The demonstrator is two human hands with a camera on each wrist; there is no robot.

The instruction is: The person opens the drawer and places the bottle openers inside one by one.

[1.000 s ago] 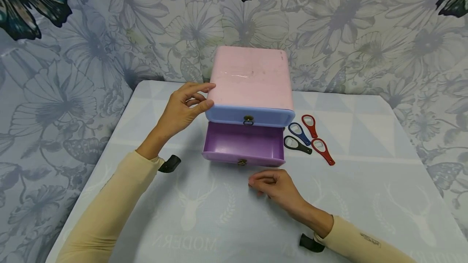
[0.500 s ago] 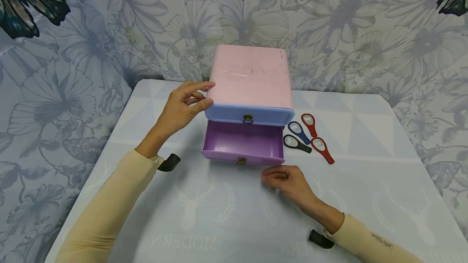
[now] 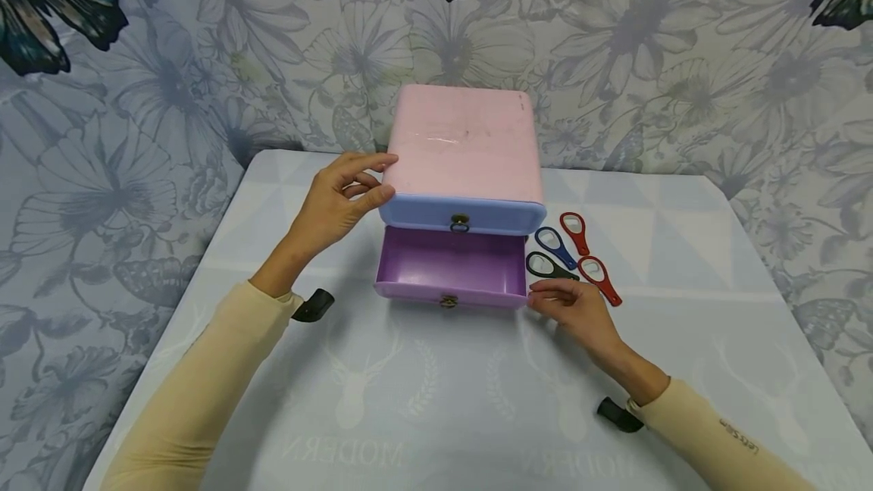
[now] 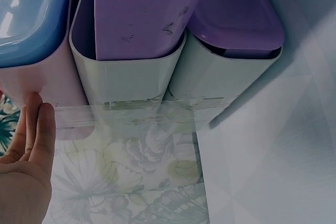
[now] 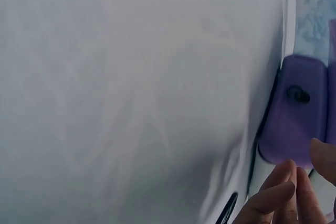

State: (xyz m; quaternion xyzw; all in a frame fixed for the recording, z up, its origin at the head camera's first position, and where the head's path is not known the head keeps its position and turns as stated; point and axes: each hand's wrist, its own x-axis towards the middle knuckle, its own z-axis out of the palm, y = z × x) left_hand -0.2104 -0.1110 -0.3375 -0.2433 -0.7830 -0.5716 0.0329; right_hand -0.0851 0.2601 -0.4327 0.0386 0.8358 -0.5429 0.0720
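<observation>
A small drawer unit with a pink top [image 3: 467, 142] stands at the middle of the table. Its upper blue drawer [image 3: 423, 211] is in, while a purple drawer [image 3: 423, 292] below it is pulled out with nothing inside. My left hand [image 3: 333, 201] touches the unit's left side with extended fingers [image 4: 43, 129]. Near the purple drawer's right front corner is my right hand [image 3: 576, 317], its fingers [image 5: 262, 203] loosely bent and its thumb apart. Whether it touches the drawer I cannot tell. Another purple drawer [image 4: 236, 14] sits lower in the unit.
Right of the unit lie a black looped tool [image 3: 549, 267], a blue one [image 3: 555, 247] and red ones [image 3: 574, 232], like small magnifying glasses. A patterned wall [image 3: 614, 82] rises behind the table [image 3: 423, 415].
My right hand has moved right and slightly away from me, from in front of the purple drawer to its right corner. My left hand and the unit stay in place.
</observation>
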